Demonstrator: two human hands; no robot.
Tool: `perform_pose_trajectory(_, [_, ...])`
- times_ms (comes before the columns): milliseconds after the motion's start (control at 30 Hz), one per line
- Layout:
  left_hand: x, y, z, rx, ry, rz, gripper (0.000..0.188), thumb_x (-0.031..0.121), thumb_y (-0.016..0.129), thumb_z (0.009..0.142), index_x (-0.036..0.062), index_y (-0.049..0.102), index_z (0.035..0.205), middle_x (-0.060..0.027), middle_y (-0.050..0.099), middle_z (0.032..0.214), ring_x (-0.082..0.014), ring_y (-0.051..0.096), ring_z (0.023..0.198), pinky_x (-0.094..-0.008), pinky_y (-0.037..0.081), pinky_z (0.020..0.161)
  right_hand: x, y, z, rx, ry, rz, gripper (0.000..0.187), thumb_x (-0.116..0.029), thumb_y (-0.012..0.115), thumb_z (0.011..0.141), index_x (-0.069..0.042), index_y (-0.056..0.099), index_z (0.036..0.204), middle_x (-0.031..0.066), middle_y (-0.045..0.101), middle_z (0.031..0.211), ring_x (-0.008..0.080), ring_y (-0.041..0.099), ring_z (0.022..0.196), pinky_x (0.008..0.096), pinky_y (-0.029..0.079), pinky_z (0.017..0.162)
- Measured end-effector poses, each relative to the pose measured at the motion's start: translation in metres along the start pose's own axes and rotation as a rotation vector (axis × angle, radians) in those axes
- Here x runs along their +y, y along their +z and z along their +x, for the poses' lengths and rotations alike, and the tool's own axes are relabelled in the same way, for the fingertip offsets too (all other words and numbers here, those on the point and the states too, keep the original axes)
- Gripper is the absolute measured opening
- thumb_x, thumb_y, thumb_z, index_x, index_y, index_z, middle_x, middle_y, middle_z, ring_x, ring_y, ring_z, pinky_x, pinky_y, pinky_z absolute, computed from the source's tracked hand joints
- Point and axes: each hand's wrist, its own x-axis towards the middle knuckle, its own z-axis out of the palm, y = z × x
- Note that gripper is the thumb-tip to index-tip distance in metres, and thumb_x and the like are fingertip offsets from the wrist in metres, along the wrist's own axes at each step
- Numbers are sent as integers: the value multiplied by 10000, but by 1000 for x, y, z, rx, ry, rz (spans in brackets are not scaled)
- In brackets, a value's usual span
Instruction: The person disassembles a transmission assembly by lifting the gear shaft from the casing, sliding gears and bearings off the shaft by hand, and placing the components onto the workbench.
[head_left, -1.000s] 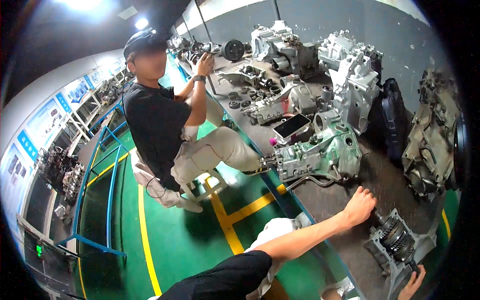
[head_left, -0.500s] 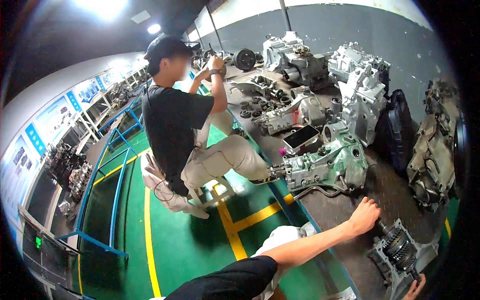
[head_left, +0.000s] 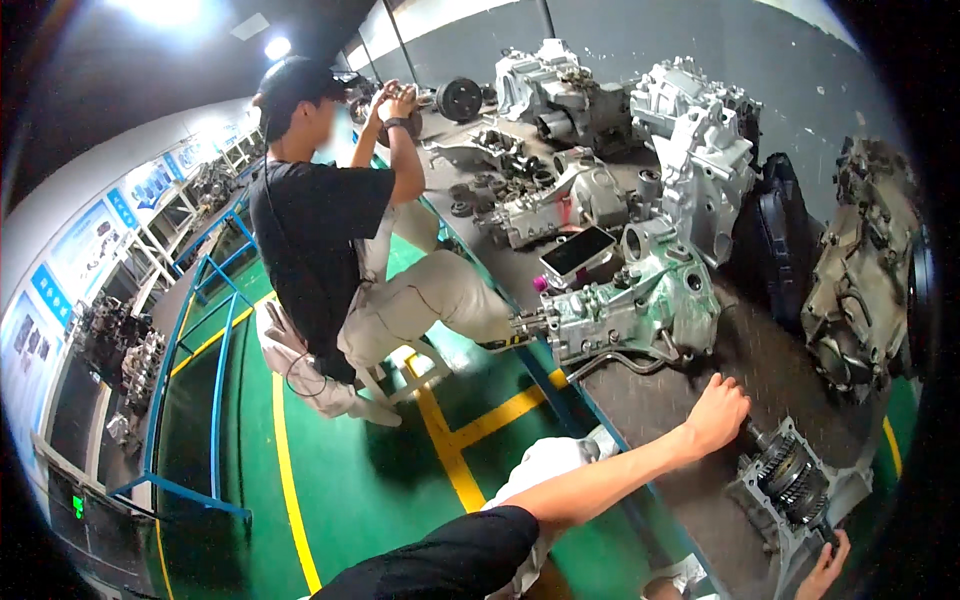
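Observation:
At the lower right, a grey metal gearbox housing (head_left: 850, 492) lies open on the bench, its hollow side up. A gear shaft (head_left: 793, 482) with several dark toothed gears sits over the hollow. My left hand (head_left: 718, 412) comes across from the lower left with curled fingers closed at the shaft's upper end; its thumb is hidden. At the lower end, the fingers of my right hand (head_left: 826, 568) close round the other tip of the shaft. Only part of that hand shows at the picture's dark rim.
Beyond my left hand stands a silver gearbox (head_left: 640, 310), with a phone (head_left: 577, 252) beside it. A worn casing (head_left: 865, 270) and a black bag (head_left: 785, 245) are to the right. On the left a seated person (head_left: 325, 240) works at the bench beside blue metal frames (head_left: 222, 390).
The view has shifted slightly, so most things appear higher and farther left. Both my hands stay at the two ends of the gear shaft. The other person's hands have moved slightly.

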Motion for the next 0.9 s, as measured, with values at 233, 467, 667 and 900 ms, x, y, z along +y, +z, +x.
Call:
perform_pose_trajectory(233, [-5, -6, 3, -53, -13, -10, 145, 139, 667, 766, 55, 701, 880, -117, 690, 916, -288, 623, 1029, -443, 435, 925, -17, 3, 3, -40, -17, 36, 459, -436, 545, 1056, -36, 674, 1239, 235, 627, 1161, 401, 612, 1031, 476, 517, 882])
perform_pose_trajectory(467, [-2, -1, 3, -5, -6, -21, 163, 129, 689, 749, 46, 703, 889, -141, 698, 916, -304, 627, 1050, -445, 433, 926, -26, 4, 5, -51, 142, -15, 479, -439, 552, 1052, -16, 668, 1244, 239, 612, 1196, 401, 605, 1064, 477, 515, 908])
perform_pose_trajectory(667, [-4, -1, 1, -12, -7, -9, 168, 133, 691, 752, 44, 700, 894, -139, 697, 913, -304, 625, 1048, -446, 431, 938, -21, 7, 6, -70, 140, -27, 479, -436, 532, 1062, -19, 662, 1257, 239, 601, 1224, 401, 596, 1096, 487, 510, 934])
perform_pose_trajectory(900, [-4, 2, 2, -5, -4, -27, 167, 136, 691, 758, 47, 704, 899, -132, 696, 931, -299, 623, 1034, -445, 436, 941, -14, 7, 3, -87, 255, -34, 491, -455, 511, 1067, -36, 650, 1282, 241, 584, 1247, 405, 585, 1107, 498, 502, 934])
